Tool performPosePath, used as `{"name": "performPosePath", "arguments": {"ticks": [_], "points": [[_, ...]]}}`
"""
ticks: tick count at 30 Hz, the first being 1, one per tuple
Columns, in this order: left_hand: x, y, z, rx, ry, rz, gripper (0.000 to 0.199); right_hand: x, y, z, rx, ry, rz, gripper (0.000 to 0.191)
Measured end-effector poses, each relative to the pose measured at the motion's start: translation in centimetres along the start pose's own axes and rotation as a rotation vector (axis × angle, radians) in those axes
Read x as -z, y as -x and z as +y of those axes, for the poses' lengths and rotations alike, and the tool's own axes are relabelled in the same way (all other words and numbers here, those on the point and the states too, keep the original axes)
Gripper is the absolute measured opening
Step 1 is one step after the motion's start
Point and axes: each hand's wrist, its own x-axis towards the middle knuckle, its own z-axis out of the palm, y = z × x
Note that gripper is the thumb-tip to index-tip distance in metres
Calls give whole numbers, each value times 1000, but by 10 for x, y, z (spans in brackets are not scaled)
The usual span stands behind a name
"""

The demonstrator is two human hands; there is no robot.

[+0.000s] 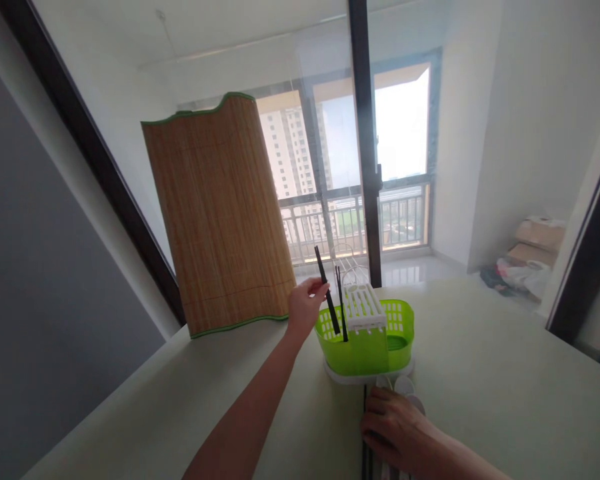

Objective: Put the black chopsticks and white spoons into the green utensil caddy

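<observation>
My left hand (307, 303) pinches a pair of black chopsticks (333, 307), held tilted with their lower ends inside the left part of a green utensil basket (363, 357). More dark chopsticks (342, 307) stand in that same part. A white slatted rack (364, 307) with small hooks rises from the basket's middle. In front of the basket, my right hand (395, 427) is low over the table, its fingers curled on dark chopsticks (365, 460) that lie there. White round-ended utensils (405, 385), perhaps spoons, lie beside and partly under this hand.
A bamboo mat (220, 220) with green edging stands upright at the left on the pale table (490, 373). Behind the table are a dark-framed glass door (365, 133) and a balcony railing (403, 213). Boxes (537, 240) and bags (525, 273) lie at the far right.
</observation>
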Motion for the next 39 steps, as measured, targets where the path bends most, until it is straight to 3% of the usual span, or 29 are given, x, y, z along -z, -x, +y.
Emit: {"name": "performPosePath", "arguments": {"ticks": [4, 7, 15, 20, 24, 27, 33, 36, 39], "points": [[-17, 7, -27, 38, -97, -96, 14, -2, -1, 1, -2, -13, 18, 11], [-23, 8, -34, 55, -183, -138, 11, -5, -1, 3, -4, -12, 15, 8], [-24, 4, -33, 42, -379, -193, 17, -4, -1, 2, -1, -30, 16, 8], [-17, 11, -21, 15, -499, -134, 23, -4, -1, 2, -11, -7, 9, 10], [-5, 40, -13, -56, -568, 22, 26, -2, -1, 1, -17, -4, 0, 11], [3, 82, -17, -75, -576, 68, 21, 2, 0, -2, -14, -20, 6, 10], [10, 176, -30, 91, -507, -268, 15, 6, 1, -4, -8, -64, 43, 9], [9, 199, -25, 124, -565, -405, 15, 6, 0, -4, -8, -55, 15, 8], [5, 206, -18, 156, -707, -595, 23, 5, 0, -4, -3, -47, -3, 8]]}}
